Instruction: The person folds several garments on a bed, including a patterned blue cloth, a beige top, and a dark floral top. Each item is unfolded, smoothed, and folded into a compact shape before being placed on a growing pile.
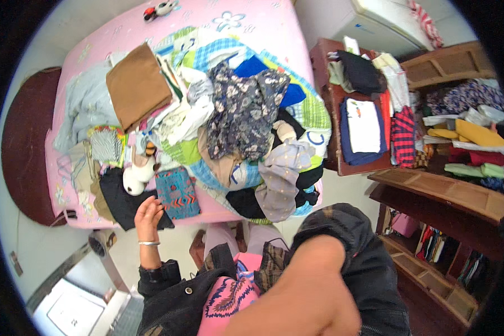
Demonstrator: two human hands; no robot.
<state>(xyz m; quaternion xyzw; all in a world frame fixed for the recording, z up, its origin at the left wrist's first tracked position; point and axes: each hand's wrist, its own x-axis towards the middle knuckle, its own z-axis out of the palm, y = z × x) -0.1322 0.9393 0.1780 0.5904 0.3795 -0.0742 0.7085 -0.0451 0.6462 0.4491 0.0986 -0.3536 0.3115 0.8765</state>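
Note:
My left hand [149,215], with a silver bangle at the wrist, is raised at the bed's near edge with its fingers loosely bent and nothing in them. Just beside its fingertips lies a folded teal cloth [177,193] with a red and dark pattern. Black folded clothing [123,201] and a white plush toy [139,176] are close by on the left. My right arm is bent back toward me, so my right hand [313,311] looms large at the lower edge; its fingers are hidden.
On the pink bedsheet [257,19] are a brown folded cloth [139,84] on a stack, a dark floral garment [243,109] and a grey dotted garment [285,176]. At right, folded clothes [364,126] lie on a brown wooden surface beside an open cabinet [442,193] holding clothes.

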